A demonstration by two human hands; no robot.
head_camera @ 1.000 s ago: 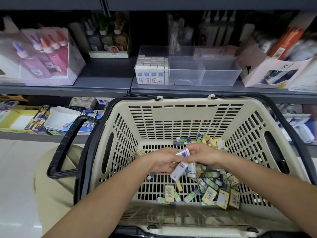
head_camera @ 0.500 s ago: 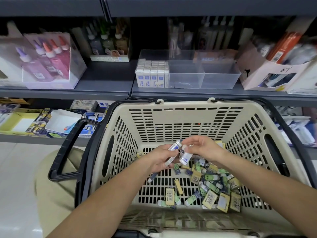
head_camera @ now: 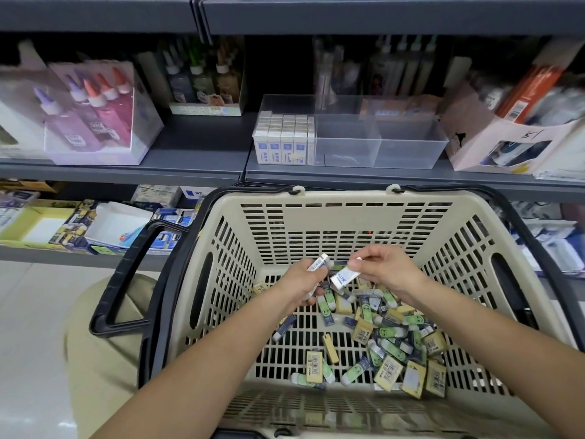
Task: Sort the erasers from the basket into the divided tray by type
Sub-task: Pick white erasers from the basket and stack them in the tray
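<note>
Left hand [head_camera: 302, 282] curls round a small bundle of white-and-blue sleeved erasers [head_camera: 319, 263]; count unclear. Right hand [head_camera: 391, 272] pinches one more white-and-blue eraser [head_camera: 345, 277] by its end, just beside the bundle. Both hands are above the middle of the beige slotted plastic basket [head_camera: 348, 229] with black handles, not over the tray.

Clear plastic divided tray [head_camera: 408, 150] stands on the grey shelf [head_camera: 196, 144], at 12 o'clock from the basket. Its 9 o'clock compartment holds a packed block of white-and-blue erasers [head_camera: 283, 144], upright. Compartments toward 3 o'clock look bare through the clear walls.

Progress, as a judgement: early to mid. One type looks mostly placed, with a few more in hand. Left to do: the mixed pile [head_camera: 389, 340] on the basket floor, centre to 4 o'clock. It has green smiley-face erasers, yellow boxed erasers and some dark blue ones, and none of these types shows in the tray. Likely next: carry the held erasers up to the 9 o'clock compartment.
</note>
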